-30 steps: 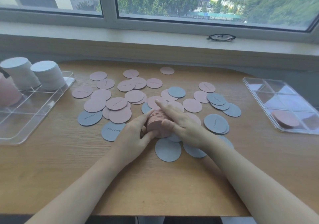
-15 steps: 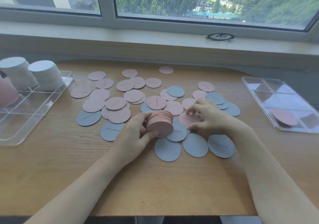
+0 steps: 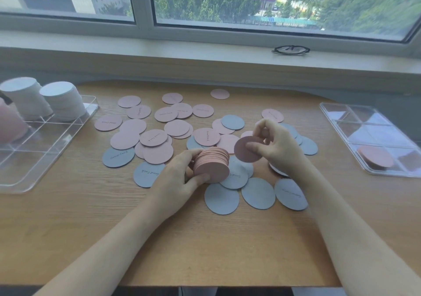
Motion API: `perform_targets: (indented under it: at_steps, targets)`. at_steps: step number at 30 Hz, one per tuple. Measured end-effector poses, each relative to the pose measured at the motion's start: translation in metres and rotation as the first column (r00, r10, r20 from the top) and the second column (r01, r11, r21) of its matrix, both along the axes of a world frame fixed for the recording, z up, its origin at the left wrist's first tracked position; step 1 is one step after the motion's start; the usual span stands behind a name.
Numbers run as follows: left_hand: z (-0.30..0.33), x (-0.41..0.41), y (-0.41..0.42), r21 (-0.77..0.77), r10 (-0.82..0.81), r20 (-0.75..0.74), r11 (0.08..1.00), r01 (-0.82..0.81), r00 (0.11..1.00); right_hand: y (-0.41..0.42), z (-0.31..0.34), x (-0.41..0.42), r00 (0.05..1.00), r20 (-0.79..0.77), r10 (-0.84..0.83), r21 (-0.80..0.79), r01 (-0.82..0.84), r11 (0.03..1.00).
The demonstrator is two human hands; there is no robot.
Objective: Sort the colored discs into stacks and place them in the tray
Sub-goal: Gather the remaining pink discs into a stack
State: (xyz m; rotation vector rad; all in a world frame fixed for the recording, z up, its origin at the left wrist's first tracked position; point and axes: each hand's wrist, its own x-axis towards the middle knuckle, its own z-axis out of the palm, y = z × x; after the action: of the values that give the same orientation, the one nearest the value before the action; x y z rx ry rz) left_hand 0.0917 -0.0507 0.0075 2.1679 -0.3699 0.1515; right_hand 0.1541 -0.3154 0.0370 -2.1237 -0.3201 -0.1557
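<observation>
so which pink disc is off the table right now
The single pink disc pinched in the right hand, held tilted beside the pink stack; the other loose ones lie flat.

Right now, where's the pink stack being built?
In the head view, the pink stack is centre table, gripped on edge by the left hand, just left of the single pink disc pinched by the right hand.

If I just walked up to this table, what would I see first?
First you would see the two hands in the middle: the left hand grips a thick pink stack of discs, and the right hand pinches one pink disc just beside it. All around them, pink and grey discs lie scattered on the wooden table. At the far left, two tall white stacks stand in a clear tray.
</observation>
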Motion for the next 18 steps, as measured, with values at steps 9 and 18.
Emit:
perform_targets:
  at_steps: [9,18]
  targets:
    - [0.000,-0.001,0.000,-0.057,0.033,-0.010,0.998,-0.034,0.999,0.037,-0.007,-0.015,0.975,-0.042,0.217,0.278,-0.198,0.940]
    - [0.004,-0.003,-0.002,-0.068,0.002,-0.035,0.998,-0.004,0.999,0.042,-0.013,-0.014,0.947,-0.062,0.315,0.036,-0.313,0.949]
